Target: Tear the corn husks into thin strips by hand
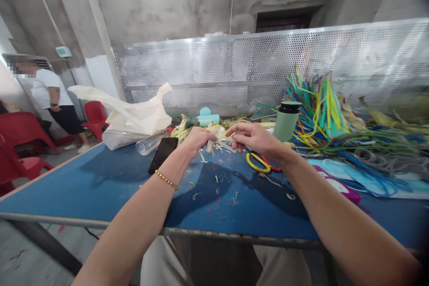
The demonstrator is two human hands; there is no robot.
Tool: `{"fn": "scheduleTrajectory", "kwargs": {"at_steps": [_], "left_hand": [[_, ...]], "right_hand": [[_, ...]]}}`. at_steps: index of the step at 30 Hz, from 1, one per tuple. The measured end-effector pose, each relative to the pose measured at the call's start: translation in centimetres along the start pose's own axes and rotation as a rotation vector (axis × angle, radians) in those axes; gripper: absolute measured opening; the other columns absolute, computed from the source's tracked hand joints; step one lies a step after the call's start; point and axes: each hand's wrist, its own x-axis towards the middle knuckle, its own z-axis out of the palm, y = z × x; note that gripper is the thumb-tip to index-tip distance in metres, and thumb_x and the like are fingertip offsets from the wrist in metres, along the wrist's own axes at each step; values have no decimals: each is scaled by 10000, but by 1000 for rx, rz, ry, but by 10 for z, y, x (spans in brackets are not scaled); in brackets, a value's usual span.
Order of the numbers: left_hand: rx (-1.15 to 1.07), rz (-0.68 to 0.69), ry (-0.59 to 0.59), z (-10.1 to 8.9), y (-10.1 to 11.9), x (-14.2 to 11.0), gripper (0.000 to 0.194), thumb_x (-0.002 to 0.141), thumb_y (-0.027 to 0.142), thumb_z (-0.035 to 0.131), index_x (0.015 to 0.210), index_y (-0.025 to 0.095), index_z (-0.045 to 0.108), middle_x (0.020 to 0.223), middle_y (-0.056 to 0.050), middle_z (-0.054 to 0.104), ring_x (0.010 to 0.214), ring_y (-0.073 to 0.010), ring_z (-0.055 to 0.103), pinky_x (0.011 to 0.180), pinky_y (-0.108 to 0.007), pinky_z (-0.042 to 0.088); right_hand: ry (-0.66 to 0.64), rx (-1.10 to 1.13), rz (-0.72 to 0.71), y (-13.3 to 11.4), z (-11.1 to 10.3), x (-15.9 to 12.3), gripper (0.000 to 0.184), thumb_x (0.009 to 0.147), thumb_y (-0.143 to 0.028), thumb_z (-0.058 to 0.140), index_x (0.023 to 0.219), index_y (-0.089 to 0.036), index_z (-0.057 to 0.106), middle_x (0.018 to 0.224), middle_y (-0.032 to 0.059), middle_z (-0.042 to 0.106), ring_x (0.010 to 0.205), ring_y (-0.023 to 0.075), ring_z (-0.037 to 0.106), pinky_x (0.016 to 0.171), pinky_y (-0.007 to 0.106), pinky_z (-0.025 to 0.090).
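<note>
My left hand (197, 138) is over the back middle of the blue table, its fingers pinched at the edge of a pale, thin piece that looks like corn husk (220, 132). Facing it from the other side, my right hand (254, 137) has bent fingers with a gap between them, and I make out nothing held there. Pale scraps (219, 145) lie under both hands. Scissors with yellow and red handles (258, 162) rest just below my right hand. A black phone (163, 154) lies beside my left wrist.
A white plastic bag (134, 118) and a clear bottle (149, 144) stand left. To the right are a green tumbler (287, 121), colourful strips (321, 111), tangled cords (372, 147) and a purple packet (345, 187). Perforated metal panels (201, 71) rise behind. A person (50, 89) stands far left.
</note>
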Motion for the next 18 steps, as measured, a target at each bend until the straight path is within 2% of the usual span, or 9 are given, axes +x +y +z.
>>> {"fn": "scheduleTrajectory", "kwargs": {"at_steps": [5, 8, 12, 15, 18], "left_hand": [[16, 18, -34, 0, 0, 0, 255, 595, 141, 663, 436, 167, 465, 409, 50, 347, 398, -62, 271, 462, -296, 162], [16, 30, -42, -1, -1, 0, 226, 594, 146, 664, 447, 158, 492, 415, 52, 347, 411, -61, 275, 468, -295, 173], [21, 18, -26, 0, -3, 2, 166, 569, 142, 655, 460, 146, 529, 415, 43, 381, 422, -66, 287, 474, -287, 177], [-12, 12, -9, 2, -5, 3, 131, 555, 118, 606, 452, 141, 528, 420, 35, 418, 418, -62, 297, 472, -272, 184], [-21, 18, -8, 3, -8, 4, 120, 577, 130, 577, 463, 139, 540, 436, 26, 450, 419, -65, 327, 472, -262, 207]], "right_hand": [[-132, 254, -5, -10, -2, -6, 176, 831, -258, 558, 928, -142, 648, 897, 97, 734, 631, 127, 641, 667, 284, 508], [-171, 255, -42, -10, -1, -6, 211, 836, -282, 582, 984, -147, 649, 981, 102, 724, 684, 140, 660, 729, 313, 504], [-58, 30, -172, -9, 7, -3, 195, 827, -331, 624, 820, -153, 704, 751, 46, 678, 620, 122, 593, 632, 277, 461], [39, -61, -317, -9, 15, -1, 169, 785, -327, 672, 745, -171, 722, 751, 39, 637, 705, 130, 568, 635, 259, 441], [-33, -21, -220, -7, 23, -2, 198, 812, -335, 629, 802, -159, 720, 677, 14, 601, 589, 98, 512, 536, 232, 399]]}}
